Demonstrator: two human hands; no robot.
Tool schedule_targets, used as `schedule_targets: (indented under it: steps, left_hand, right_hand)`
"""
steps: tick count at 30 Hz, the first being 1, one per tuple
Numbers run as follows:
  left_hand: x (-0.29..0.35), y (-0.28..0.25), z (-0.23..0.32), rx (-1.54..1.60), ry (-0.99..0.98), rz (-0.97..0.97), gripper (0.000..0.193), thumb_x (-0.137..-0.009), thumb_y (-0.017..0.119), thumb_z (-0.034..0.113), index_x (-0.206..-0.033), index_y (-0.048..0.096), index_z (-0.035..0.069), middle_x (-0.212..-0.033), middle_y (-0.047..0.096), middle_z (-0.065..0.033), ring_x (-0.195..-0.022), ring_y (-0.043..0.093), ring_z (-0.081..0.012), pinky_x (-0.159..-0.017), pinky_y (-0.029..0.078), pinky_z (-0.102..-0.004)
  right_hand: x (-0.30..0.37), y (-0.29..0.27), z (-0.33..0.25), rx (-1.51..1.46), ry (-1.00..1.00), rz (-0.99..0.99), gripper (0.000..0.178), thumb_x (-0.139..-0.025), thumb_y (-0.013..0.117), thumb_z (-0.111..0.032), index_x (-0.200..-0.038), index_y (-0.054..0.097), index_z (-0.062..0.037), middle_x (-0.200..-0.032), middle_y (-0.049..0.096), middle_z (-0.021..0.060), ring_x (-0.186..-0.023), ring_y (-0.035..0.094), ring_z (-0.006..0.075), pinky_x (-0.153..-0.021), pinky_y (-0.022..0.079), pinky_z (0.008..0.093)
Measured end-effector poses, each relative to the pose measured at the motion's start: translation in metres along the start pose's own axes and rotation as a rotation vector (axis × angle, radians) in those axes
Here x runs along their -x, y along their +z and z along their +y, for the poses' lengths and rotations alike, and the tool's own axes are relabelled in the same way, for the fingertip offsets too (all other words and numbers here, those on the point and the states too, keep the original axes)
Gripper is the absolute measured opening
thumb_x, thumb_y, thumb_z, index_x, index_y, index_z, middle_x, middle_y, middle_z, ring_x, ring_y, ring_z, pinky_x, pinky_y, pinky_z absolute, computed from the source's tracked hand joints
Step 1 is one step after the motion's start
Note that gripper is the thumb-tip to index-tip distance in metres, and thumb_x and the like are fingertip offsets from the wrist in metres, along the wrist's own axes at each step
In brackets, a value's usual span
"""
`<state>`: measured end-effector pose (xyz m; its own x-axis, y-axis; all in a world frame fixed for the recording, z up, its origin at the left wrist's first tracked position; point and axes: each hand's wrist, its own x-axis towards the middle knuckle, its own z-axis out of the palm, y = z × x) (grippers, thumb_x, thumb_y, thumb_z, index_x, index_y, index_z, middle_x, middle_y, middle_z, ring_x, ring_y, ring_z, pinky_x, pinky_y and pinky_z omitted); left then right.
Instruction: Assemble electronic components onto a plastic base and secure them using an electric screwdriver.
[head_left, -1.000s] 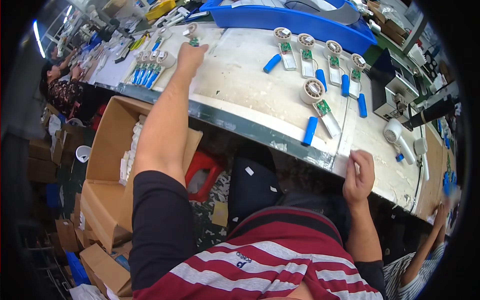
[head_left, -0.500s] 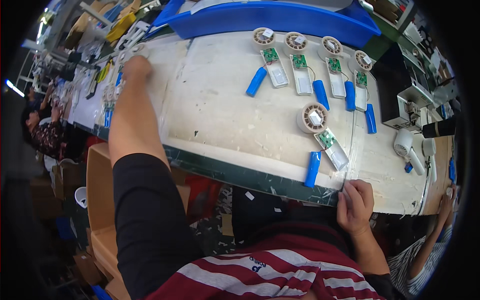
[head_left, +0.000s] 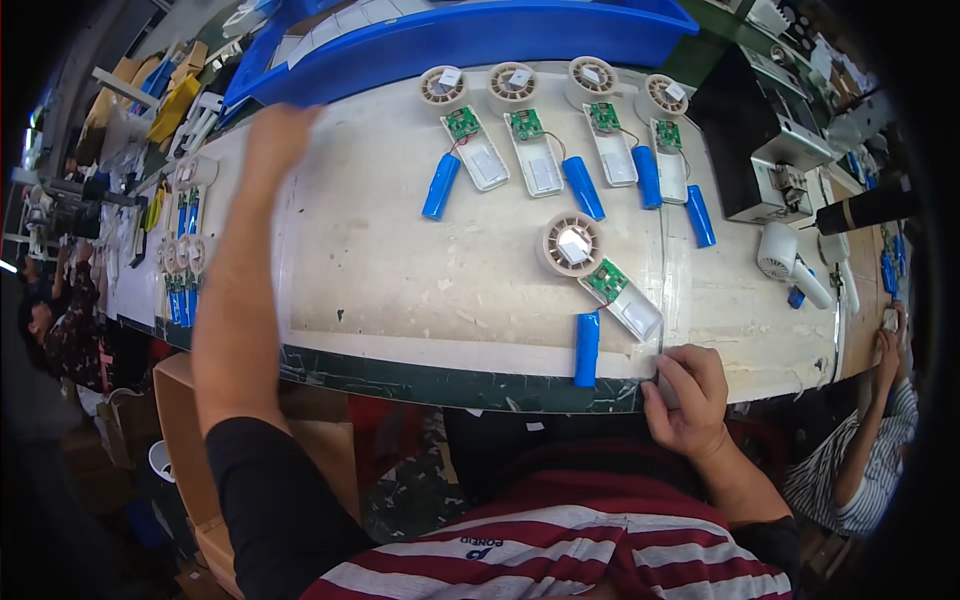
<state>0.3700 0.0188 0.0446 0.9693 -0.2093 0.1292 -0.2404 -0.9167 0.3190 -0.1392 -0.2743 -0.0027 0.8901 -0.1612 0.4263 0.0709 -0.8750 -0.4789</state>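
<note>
1. Head view, now. While the left hand (head_left: 280, 143) hangs blurred at the upper left of the frame, fingers toward the right, the right hand (head_left: 690, 405) rests at the table's (head_left: 400, 275) near edge, lower right of centre.
2. Lone fan (head_left: 572, 246): centre right of the frame, white handle (head_left: 636, 314) opened, green board (head_left: 606, 281) showing. Long axis slants from upper left down to lower right, toward the right hand, the nearer of the two; handle end just above that hand, apart from it.
3. Blue battery (head_left: 587, 350): below the lone fan, near upright in the frame, lower end at the table's edge.
4. Right grip: loosely curled, thumb and forefinger parted, nothing seen in it.
5. Left grip: cannot tell how far closed or whether loaded; blurred. Nearest it: blue bin (head_left: 480, 45) above, fan group (head_left: 188, 258) to lower left.
6. Four fans in a row (head_left: 512, 88): upper centre to upper right, handles downward, one battery beside each.
7. Against the half-second-earlier frame: left hand, then over the fan group, now stands to its right; whole layout sits further left; right hand still at the edge.
</note>
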Motion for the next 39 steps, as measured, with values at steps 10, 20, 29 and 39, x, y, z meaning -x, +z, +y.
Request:
schedule_targets:
  steps: [10, 20, 29, 39]
  left_hand:
    - [0.095, 0.050, 0.155, 0.393, -0.102, -0.324, 0.045, -0.089, 0.080, 0.038, -0.090, 0.078, -0.006, -0.089, 0.076, -0.0172, -0.073, 0.072, -0.0248, -0.071, 0.061, -0.0348]
    - [0.201, 0.015, 0.110, 1.635, -0.292, -0.260, 0.030, -0.098, 0.076, 0.019, -0.111, 0.071, -0.008, -0.105, 0.077, -0.0221, -0.084, 0.075, -0.0279, -0.078, 0.063, -0.0354]
    - [0.273, 0.030, 0.099, 1.811, -0.277, -0.264, 0.033, -0.108, 0.064, 0.025, -0.123, 0.065, -0.005, -0.122, 0.074, -0.0257, -0.098, 0.075, -0.0297, -0.090, 0.062, -0.0382]
    - [0.281, 0.067, 0.090, 1.944, 0.096, -0.257, 0.037, -0.115, 0.054, 0.026, -0.133, 0.060, -0.005, -0.127, 0.073, -0.0252, -0.112, 0.073, -0.0306, -0.100, 0.059, -0.0390]
  right_hand:
    - [0.002, -0.004, 0.002, 0.012, -0.114, 0.041, 0.030, -0.079, 0.079, -0.004, -0.109, 0.073, -0.0011, -0.113, 0.067, 0.0142, -0.091, 0.061, 0.0300, -0.082, 0.053, 0.0365]
    - [0.009, -0.006, 0.011, -0.083, -0.193, 0.079, 0.027, -0.082, 0.077, -0.003, -0.109, 0.074, -0.0029, -0.113, 0.067, 0.0136, -0.093, 0.063, 0.0307, -0.083, 0.053, 0.0361]
    - [-0.067, 0.035, -0.057, -0.378, -0.417, 0.086, 0.018, -0.086, 0.072, -0.005, -0.104, 0.073, -0.0043, -0.111, 0.069, 0.0117, -0.097, 0.065, 0.0323, -0.087, 0.054, 0.0391]
    - [-0.115, 0.088, -0.057, -0.181, -0.510, -0.061, 0.012, -0.085, 0.071, -0.004, -0.097, 0.073, -0.0053, -0.117, 0.073, 0.0085, -0.095, 0.070, 0.0330, -0.083, 0.056, 0.0394]
